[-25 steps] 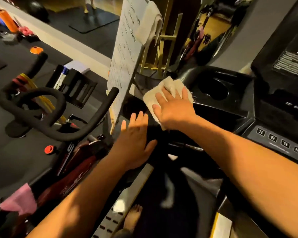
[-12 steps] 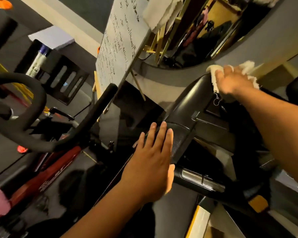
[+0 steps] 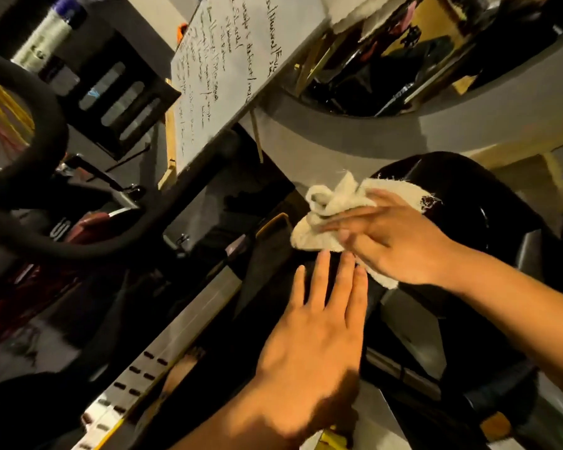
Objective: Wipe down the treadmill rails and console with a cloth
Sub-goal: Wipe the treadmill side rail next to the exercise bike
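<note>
Right hand point(image 3: 390, 241): fingers extended, pressing bunched white cloth point(image 3: 332, 216) against black treadmill rail point(image 3: 273, 254). Left hand point(image 3: 312, 349): open flat, fingers spread, resting on rail just below cloth.

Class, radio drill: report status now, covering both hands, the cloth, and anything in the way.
Right hand pressing cloth on black treadmill upright. Left hand flat, open, empty, just below. Whiteboard close above; wiping path unobstructed.

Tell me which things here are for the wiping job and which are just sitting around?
For the job: cloth, right hand, left hand, treadmill.

Just around: whiteboard, bike handlebar, bottle, second cloth on the whiteboard.
</note>
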